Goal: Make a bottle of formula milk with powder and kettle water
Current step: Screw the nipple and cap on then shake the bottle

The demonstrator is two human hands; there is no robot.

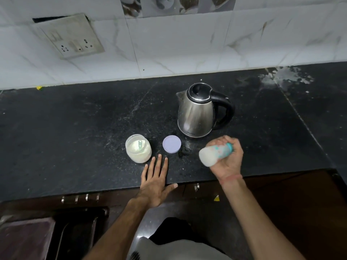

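Four task items sit on or above a dark stone counter (75,128), and I place them all against the steel kettle (197,113), which stands closed near the middle with its handle to the right. Furthest left of the kettle and nearer to me is the open powder jar (138,151), with a small scoop lying in the white powder. Just right of the jar, in front of the kettle's left side, its lilac lid (171,144) lies flat. My left hand (156,182) rests at the counter edge in front of the jar and lid, fingers straight and spread, holding nothing. In front of the kettle's right side, my right hand (228,158) is wrapped around the baby bottle (213,153) at its teal collar, holding it tipped on its side in the air. The bottle is blurred, so I think it is being shaken, and its contents look milky. I judge this the mixing step. Next calls for standing the bottle upright and lidding the jar.
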